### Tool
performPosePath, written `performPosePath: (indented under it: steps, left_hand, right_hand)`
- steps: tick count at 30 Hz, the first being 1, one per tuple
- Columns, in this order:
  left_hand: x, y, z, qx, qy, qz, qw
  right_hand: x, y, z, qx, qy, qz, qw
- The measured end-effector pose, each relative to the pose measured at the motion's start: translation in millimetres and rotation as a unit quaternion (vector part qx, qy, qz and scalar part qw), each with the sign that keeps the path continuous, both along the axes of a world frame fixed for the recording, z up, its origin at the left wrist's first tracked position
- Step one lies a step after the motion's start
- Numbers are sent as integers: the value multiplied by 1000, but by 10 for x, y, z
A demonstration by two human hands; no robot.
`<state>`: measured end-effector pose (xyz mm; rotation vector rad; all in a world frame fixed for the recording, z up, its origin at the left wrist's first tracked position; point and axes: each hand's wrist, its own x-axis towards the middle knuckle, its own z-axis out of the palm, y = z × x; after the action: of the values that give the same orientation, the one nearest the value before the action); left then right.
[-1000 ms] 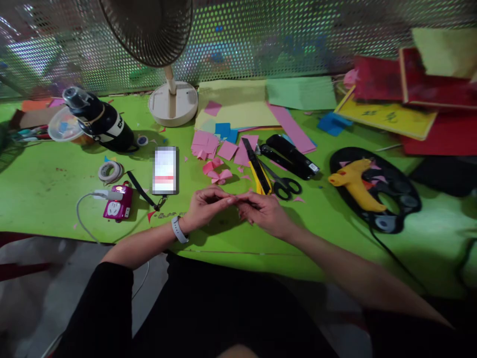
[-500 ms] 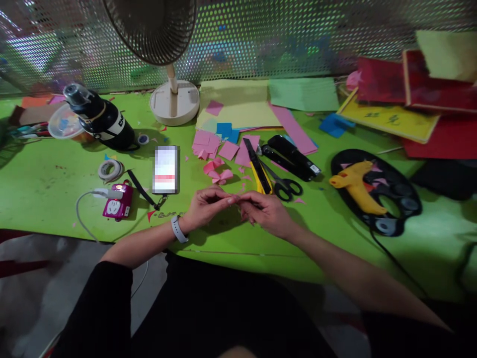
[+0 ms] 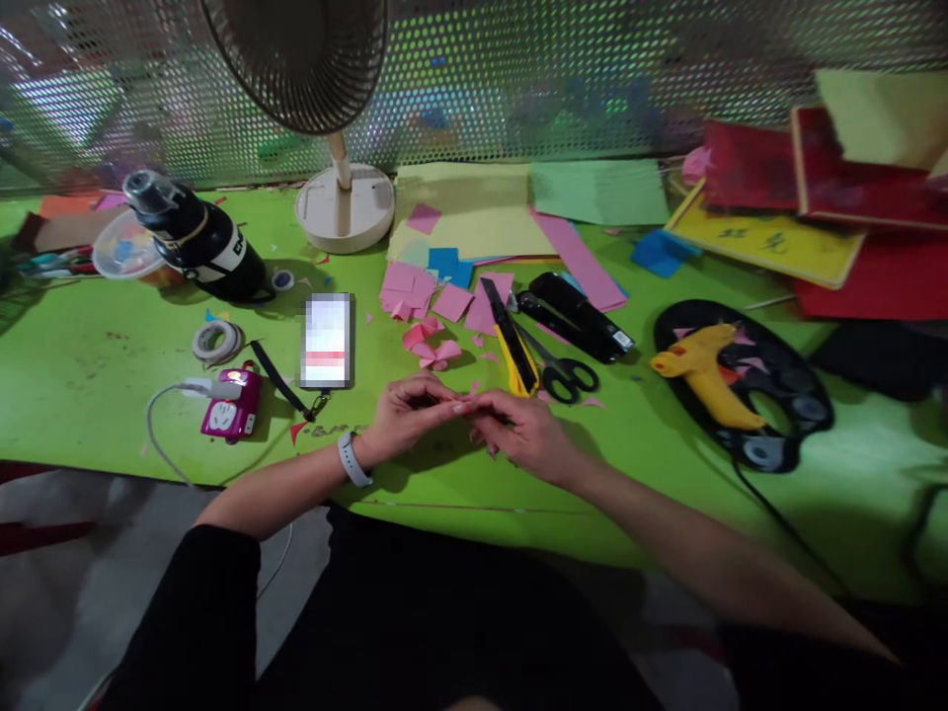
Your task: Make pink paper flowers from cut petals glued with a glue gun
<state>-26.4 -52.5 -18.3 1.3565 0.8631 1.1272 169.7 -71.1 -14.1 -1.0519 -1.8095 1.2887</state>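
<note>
My left hand (image 3: 406,415) and my right hand (image 3: 522,433) meet fingertip to fingertip over the green table (image 3: 89,375), just in front of me. Both pinch a small pink paper piece (image 3: 466,403), mostly hidden by the fingers. A white band sits on my left wrist. Behind the hands lie folded pink paper shapes (image 3: 431,348) and several pink paper squares (image 3: 415,288). A yellow utility knife (image 3: 511,341) and black scissors (image 3: 559,365) lie just beyond my right hand.
A phone (image 3: 327,339), tape roll (image 3: 217,342), pink plugged device (image 3: 222,415) and black bottle (image 3: 194,240) lie left. A fan base (image 3: 345,205) stands at the back. A yellow glue gun (image 3: 703,375) rests on a black tray right; a black stapler (image 3: 582,314) and coloured paper sheets (image 3: 592,193) lie behind.
The hands stay joined on the pink paper; the fingers shifted slightly and the hands moved a little nearer to me.
</note>
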Motion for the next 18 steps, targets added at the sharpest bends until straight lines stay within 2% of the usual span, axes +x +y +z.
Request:
performPosePath:
  steps: [13,18]
  left_hand:
    - [-10,14,18,9,15,-15,1000]
    - [-10,7,-5,18,15,-7,1000]
  right_hand:
    - [19,27,21,-4,0,-7,1000]
    - [4,28,19,96,-15,-43,994]
